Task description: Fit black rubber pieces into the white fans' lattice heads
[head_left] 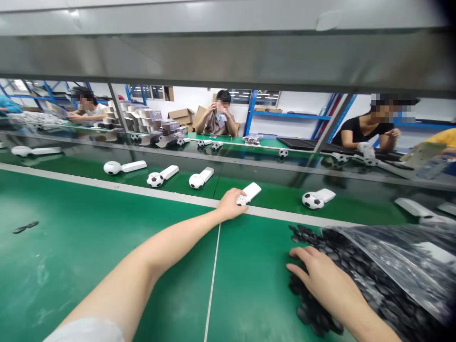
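My left hand (232,204) reaches to the near edge of the dark green conveyor, its fingers wrapped round the ball end of a white football-patterned device (252,191). The device's flat white handle points away to the right. My right hand (313,270) hovers over or rests on a heap of small black parts (347,256), thumb and fingers apart; nothing shows between them. The heap spills from a clear plastic bag (402,247) at the right. Further devices lie along the belt, one (313,200) to the right and one (196,180) to the left.
A pair of joined black pieces (25,227) lies on the green table (117,223) at the far left. A metal beam (213,57) crosses overhead. Beyond the belt, several people work beside stacked boxes (149,121) and blue shelving (292,115).
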Demonstrator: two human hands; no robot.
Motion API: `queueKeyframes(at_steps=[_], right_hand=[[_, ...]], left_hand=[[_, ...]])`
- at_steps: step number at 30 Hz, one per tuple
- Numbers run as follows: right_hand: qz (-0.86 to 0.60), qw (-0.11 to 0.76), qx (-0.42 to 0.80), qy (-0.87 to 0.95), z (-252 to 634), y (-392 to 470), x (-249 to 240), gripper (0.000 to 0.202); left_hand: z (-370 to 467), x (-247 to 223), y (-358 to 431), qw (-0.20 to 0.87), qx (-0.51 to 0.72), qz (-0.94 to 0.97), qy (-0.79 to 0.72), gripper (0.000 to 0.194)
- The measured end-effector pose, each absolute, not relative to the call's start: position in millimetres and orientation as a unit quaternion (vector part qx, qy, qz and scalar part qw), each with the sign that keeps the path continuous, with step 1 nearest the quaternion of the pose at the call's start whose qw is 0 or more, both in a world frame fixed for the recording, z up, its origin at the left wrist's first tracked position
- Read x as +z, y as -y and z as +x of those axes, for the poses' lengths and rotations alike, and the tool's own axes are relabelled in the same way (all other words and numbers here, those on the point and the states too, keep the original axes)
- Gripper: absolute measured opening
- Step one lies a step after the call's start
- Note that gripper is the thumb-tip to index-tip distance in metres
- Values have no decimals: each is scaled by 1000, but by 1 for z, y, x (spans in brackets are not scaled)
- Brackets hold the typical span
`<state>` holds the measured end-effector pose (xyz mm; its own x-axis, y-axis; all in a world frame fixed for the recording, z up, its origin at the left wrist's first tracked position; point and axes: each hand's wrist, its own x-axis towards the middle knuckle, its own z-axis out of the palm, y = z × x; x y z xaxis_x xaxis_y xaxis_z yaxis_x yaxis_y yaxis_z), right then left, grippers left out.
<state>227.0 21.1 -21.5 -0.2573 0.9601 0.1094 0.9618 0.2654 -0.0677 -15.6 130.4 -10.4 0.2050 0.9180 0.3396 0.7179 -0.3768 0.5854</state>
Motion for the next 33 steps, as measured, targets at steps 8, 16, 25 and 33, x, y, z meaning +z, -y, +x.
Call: queueKeyframes(at_steps=[8, 16, 25, 33], right_hand=[[-617, -30, -79, 783, 241, -19, -21, 22], [-638, -50, -30, 768, 229, -13, 4, 27], [-647, -53, -21, 760, 220, -10, 19, 37], [-603, -37, 14, 797, 228, -10, 17, 17]], left_hand=[[-81, 14, -172, 25, 263, 691, -673, 38], [-123, 16, -151, 40, 119, 698, -705, 46], [-62, 29, -51, 135, 64, 860, -488, 58], [-4, 10, -31, 117, 67, 863, -487, 46]])
